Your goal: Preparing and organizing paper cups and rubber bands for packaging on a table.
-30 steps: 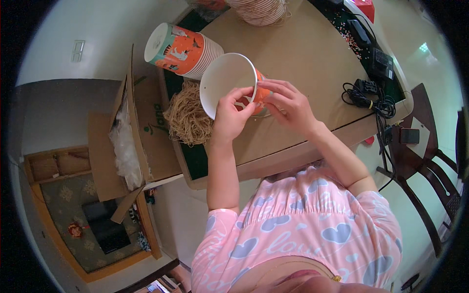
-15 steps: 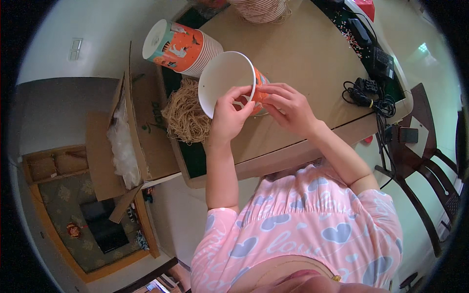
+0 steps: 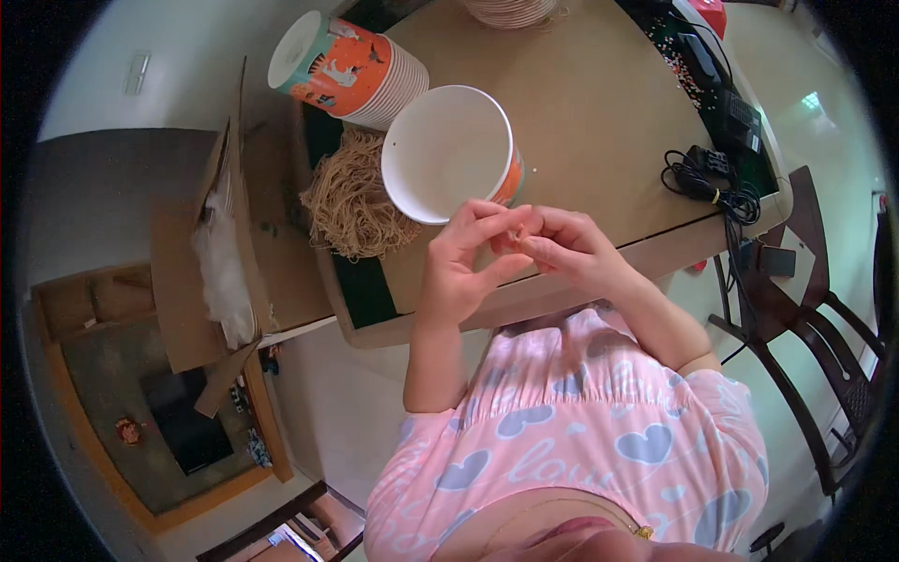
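Fingertips meet in front of the white-lined paper bucket

Your open paper bucket (image 3: 448, 155) stands on the desk (image 3: 599, 122), mouth up toward you, its orange printed side showing at the right. A dark speck marks its inner wall. Your left hand (image 3: 464, 262) and right hand (image 3: 573, 251) come together just on your side of it, over the near desk edge, fingertips bunched narrowly. Something small and pale may sit between them; you can't tell from this view what, or whether either hand truly grips it.

The step in hand looks like fine fingertip work done off the bucket. Any move on the bucket itself would call for a short forward reach and freed fingers.

Left of the bucket lies a loose hank of tan twine (image 3: 356, 201). Behind that, a nested stack of printed buckets (image 3: 356, 75) appears to stand bottom-up. Farther out are a cord spool (image 3: 510, 9), a coiled black cable (image 3: 707, 185) and, off the desk's left side, an opened cardboard box (image 3: 178, 300).
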`<state>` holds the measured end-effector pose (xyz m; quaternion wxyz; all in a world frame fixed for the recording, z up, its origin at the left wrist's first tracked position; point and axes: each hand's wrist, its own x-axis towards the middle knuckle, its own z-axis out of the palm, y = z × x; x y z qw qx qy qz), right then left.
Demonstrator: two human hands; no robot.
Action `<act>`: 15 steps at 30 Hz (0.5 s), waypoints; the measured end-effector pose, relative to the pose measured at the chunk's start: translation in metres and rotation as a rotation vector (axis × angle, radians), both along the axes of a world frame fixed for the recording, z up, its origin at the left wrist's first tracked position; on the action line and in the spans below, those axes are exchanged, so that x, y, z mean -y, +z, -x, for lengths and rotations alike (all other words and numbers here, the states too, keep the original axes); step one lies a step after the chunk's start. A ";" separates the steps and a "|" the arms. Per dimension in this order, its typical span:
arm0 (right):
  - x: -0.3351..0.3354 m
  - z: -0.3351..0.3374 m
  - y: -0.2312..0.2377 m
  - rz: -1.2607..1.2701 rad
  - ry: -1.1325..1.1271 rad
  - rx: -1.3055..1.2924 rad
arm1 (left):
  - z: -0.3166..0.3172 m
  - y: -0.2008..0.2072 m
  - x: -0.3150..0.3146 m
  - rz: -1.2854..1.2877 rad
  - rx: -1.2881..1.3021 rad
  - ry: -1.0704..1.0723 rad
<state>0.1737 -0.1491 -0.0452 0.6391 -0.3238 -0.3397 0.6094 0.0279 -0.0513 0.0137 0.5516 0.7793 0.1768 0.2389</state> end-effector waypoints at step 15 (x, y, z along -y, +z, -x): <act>0.007 0.015 0.001 -0.008 -0.224 0.235 | -0.002 -0.011 0.024 -0.232 -0.009 0.358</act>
